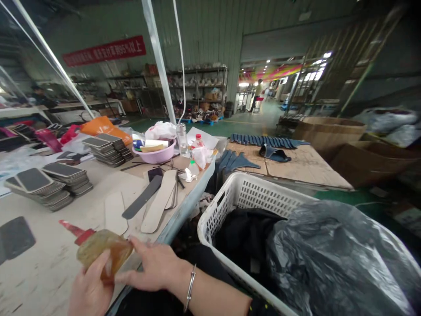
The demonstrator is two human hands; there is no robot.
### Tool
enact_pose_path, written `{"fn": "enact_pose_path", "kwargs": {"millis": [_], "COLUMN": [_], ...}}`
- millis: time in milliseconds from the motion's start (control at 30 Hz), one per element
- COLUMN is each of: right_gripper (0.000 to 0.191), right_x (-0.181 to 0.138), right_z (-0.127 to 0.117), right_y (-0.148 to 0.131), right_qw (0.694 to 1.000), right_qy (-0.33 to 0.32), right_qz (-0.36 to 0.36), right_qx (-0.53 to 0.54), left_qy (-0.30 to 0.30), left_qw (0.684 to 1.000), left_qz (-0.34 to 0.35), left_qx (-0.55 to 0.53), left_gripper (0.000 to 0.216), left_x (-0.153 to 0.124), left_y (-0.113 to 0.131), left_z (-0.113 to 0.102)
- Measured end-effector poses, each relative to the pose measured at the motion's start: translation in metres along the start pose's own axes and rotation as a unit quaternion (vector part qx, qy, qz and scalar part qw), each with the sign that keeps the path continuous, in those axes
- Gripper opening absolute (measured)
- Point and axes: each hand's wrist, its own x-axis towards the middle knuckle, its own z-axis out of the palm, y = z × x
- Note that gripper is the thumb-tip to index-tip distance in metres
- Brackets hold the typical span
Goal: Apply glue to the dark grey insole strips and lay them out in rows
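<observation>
My left hand [90,287] and my right hand [153,265] both grip a soft amber glue bottle [101,252] with a red nozzle [74,230] pointing left, held low over the near edge of the worktable [49,272]. The right hand's fingers press on the bottle's right end; a thin bracelet sits on that wrist. Just beyond the bottle lie flat insole-shaped pieces [159,202], tan and dark grey, side by side.
Stacks of dark grey pads [49,184] stand at left. A pink bowl [156,153], small bottles and a jar sit further back. A white plastic basket [243,197] holding dark cloth and a grey plastic bag [335,259] stands at right. Blue pieces lie on a far bench [312,166].
</observation>
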Motion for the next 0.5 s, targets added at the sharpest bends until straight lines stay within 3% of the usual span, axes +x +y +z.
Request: {"fn": "enact_pose_path", "kwargs": {"millis": [100,167,233,300,367,433,500], "right_gripper": [0.084,0.073,0.058,0.039,0.037,0.039,0.042], "right_x": [-0.020,-0.031,-0.036,-0.039,-0.048,-0.072,-0.115], "right_z": [-0.024,-0.033,-0.037,-0.041,-0.052,-0.077,-0.113], "right_y": [-0.001,0.003,0.009,0.021,0.037,0.057,0.077], "right_qw": [0.992,0.995,0.993,0.973,0.954,0.929,0.874], "right_qy": [0.008,0.000,0.029,0.115,0.180,0.264,0.410], "right_qz": [-0.089,-0.100,-0.044,0.026,0.053,0.087,0.125], "right_qx": [-0.094,-0.029,0.104,0.198,0.232,0.246,0.230], "left_qy": [-0.061,-0.117,-0.154,-0.191,-0.201,-0.181,-0.138], "left_qw": [0.998,0.993,0.988,0.981,0.980,0.983,0.989], "left_qz": [-0.005,-0.017,-0.019,-0.024,-0.014,0.012,0.049], "left_qx": [0.032,0.026,0.011,0.010,0.004,-0.004,0.006], "left_gripper": [0.032,0.036,0.036,0.037,0.040,0.042,0.045], "left_x": [0.004,-0.003,-0.014,-0.020,-0.018,-0.010,0.005], "left_y": [0.005,0.005,0.003,-0.002,-0.005,-0.004,0.002], "left_z": [-0.012,-0.013,-0.008,-0.001,0.001,-0.005,-0.020]}}
